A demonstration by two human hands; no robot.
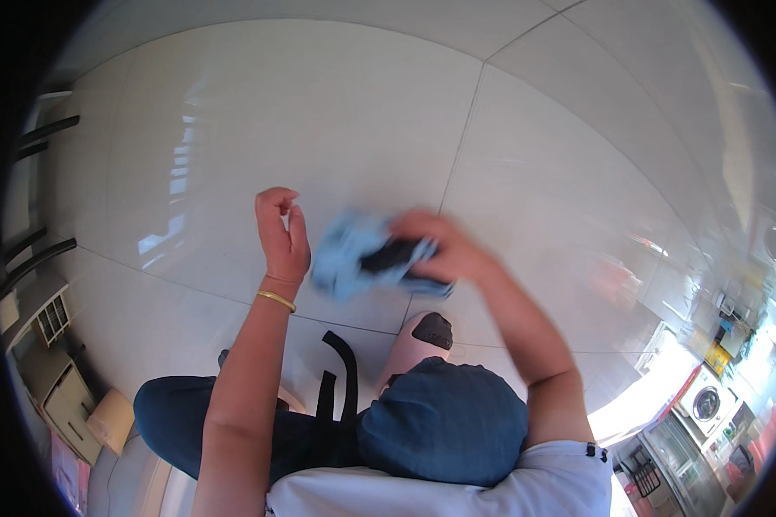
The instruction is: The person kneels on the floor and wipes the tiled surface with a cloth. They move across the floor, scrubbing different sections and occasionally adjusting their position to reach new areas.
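My right hand (444, 246), smeared by motion, grips a light blue and black piece of cloth (345, 256) over the pale tiled floor. The cloth is bunched and blurred, so its exact kind is hard to make out. To its left, my left hand (283, 233) is raised with its fingers curled in and the thumb alongside. Nothing shows in that hand, and it is apart from the cloth. A gold bangle (276, 301) circles my left wrist.
Below are my knees in dark blue trousers (444, 422) and a pink slipper (416, 345). Black curved bars (343, 362) rise between my legs. Cabinets (65, 405) line the left side. At the far right stand a white washing machine (705, 402) and assorted household items.
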